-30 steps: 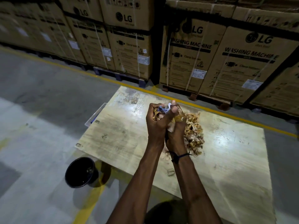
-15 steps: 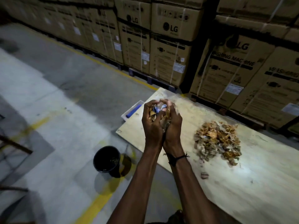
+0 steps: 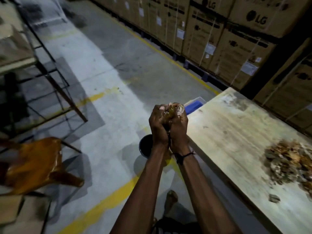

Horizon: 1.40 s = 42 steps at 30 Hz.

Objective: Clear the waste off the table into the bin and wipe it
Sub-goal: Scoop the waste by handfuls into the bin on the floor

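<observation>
Since the earlier frames you have swung left, off the worktop [image 3: 236, 132], and your cupped hands have travelled with you: they were over the pile a second ago and now sit out past the worktop's left edge, above the floor.

Your left hand [image 3: 157, 125] and right hand [image 3: 179, 127] are pressed together heel to heel, fingers curled up and inward to form a closed cup around a handful of waste [image 3: 170, 112]. Yellowish scraps and a bit of clear wrapper poke out between the fingertips at the top. Holding both hands tight like this looks meant to keep small, loose bits from dropping on the way. A dark cord circles your right wrist.

Directly beyond and below your wrists is the black bin [image 3: 145, 146], standing on the floor just left of the worktop's near corner and partly hidden by your forearms. Your hands seem to be near it but a little to its right, so I'd judge the drop is not yet lined up.

The rest of the waste, a brown heap of scraps [image 3: 290, 161], lies on the right of the worktop, with a stray piece [image 3: 274, 198] nearer you. A blue tray [image 3: 194, 104] shows at the worktop's far left corner. I can see no cloth. Much of the task remains: more handfuls, then the wipe.
</observation>
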{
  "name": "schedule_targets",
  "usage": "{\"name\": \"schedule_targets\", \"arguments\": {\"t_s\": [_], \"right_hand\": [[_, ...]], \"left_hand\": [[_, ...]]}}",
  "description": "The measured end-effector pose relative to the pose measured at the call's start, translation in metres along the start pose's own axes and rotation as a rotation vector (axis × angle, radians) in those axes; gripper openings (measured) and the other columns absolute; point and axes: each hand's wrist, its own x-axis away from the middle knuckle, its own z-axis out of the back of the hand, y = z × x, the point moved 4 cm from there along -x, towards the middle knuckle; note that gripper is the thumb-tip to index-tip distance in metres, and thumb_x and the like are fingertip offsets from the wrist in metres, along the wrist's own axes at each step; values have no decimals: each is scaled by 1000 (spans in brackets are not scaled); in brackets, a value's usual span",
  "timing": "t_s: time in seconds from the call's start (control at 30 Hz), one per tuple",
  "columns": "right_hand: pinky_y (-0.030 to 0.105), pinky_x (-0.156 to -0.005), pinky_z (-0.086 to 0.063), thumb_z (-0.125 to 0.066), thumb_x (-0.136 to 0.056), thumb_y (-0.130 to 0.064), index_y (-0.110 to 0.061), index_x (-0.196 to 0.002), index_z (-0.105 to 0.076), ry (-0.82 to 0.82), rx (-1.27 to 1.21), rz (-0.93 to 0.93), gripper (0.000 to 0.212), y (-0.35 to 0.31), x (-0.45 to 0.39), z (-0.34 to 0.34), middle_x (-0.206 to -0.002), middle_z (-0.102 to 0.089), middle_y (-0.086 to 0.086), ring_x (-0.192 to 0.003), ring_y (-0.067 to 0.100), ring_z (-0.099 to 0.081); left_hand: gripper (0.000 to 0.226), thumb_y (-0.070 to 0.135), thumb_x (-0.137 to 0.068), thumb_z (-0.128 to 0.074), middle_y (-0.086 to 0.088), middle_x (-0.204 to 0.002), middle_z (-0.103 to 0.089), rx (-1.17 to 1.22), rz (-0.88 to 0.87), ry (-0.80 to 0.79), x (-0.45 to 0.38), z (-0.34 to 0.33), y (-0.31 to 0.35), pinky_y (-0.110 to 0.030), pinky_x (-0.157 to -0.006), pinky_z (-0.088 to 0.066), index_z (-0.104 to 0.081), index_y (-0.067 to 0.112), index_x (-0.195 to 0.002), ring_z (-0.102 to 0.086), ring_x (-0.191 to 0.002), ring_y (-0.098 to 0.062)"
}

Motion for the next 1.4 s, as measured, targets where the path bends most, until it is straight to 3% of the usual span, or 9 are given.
{"name": "schedule_targets", "arguments": {"t_s": [0.13, 0.27, 0.5, 0.7, 0.87, 1.07, 1.2, 1.33, 1.4], "right_hand": [[42, -83, -47, -55, -107, -22, -11, -98, -57, -9, 38, -60, 14, 48, -16, -28, -91, -56, 9, -90, 24, -54], [33, -79, -51, -59, -103, -24, -14, -98, -62, 29, -16, -198, 11, 98, -42, -48, -90, -64, 4, -86, 17, -60], [17, -66, -52, -49, -110, -15, -6, -105, -66, 141, -2, -429, 20, 170, -89, -71, -82, -66, -2, -67, 0, -63], [20, -56, -52, -55, -108, -19, -21, -89, -69, 273, -27, -662, 24, 212, -100, -70, -71, -68, -4, -59, 6, -62], [28, -61, -50, -53, -108, -26, -15, -84, -67, 387, -21, -815, 30, 247, -95, -66, -72, -65, 3, -65, 18, -60], [26, -55, -48, -51, -109, -30, -19, -80, -69, 552, -27, -861, 36, 288, -105, -71, -60, -68, -5, -62, 17, -61], [20, -49, -51, -52, -109, -22, -20, -78, -69, 674, 15, -821, 36, 310, -122, -84, -54, -67, -10, -54, 8, -65], [45, -79, -59, -65, -101, -20, -19, -72, -71, 795, -8, -825, 30, 357, -144, -84, -65, -72, -1, -74, 28, -68], [44, -77, -56, -65, -101, -22, -18, -72, -72, 819, 4, -845, 30, 370, -149, -80, -69, -73, 2, -73, 28, -67]], "left_hand": [[19, 13, -102, -58, 0, -79, -64, -123, 56, 114, -35, 43, -14, -30, -76, -51, -59, 4, -85, -60, -79, -13], [22, 31, -92, -63, -5, -81, -68, -214, 127, 149, -72, 74, -43, -35, -79, -50, -65, 13, -80, -62, -82, -20], [22, 30, -87, -64, -3, -71, -61, -287, 341, 216, -136, 111, -97, -31, -70, -44, -61, 18, -68, -55, -72, -18], [33, 15, -95, -67, 7, -60, -62, -327, 546, 248, -156, 130, -141, -28, -70, -46, -61, 18, -63, -56, -60, -10], [24, 37, -81, -67, 9, -62, -66, -457, 712, 240, -157, 150, -164, -30, -73, -49, -67, 27, -59, -60, -65, -16], [28, 24, -96, -68, 2, -72, -70, -540, 775, 211, -180, 175, -193, -24, -65, -47, -69, 21, -69, -62, -67, -12], [18, 24, -98, -68, -8, -89, -75, -567, 817, 129, -212, 188, -214, -25, -71, -48, -77, 11, -88, -64, -78, -18], [24, 20, -99, -63, -11, -94, -75, -601, 825, 38, -241, 199, -248, -21, -63, -50, -76, 0, -101, -62, -74, -15], [23, 21, -98, -63, -11, -94, -76, -607, 832, -6, -248, 202, -265, -27, -71, -54, -76, 2, -97, -66, -78, -19]]}}
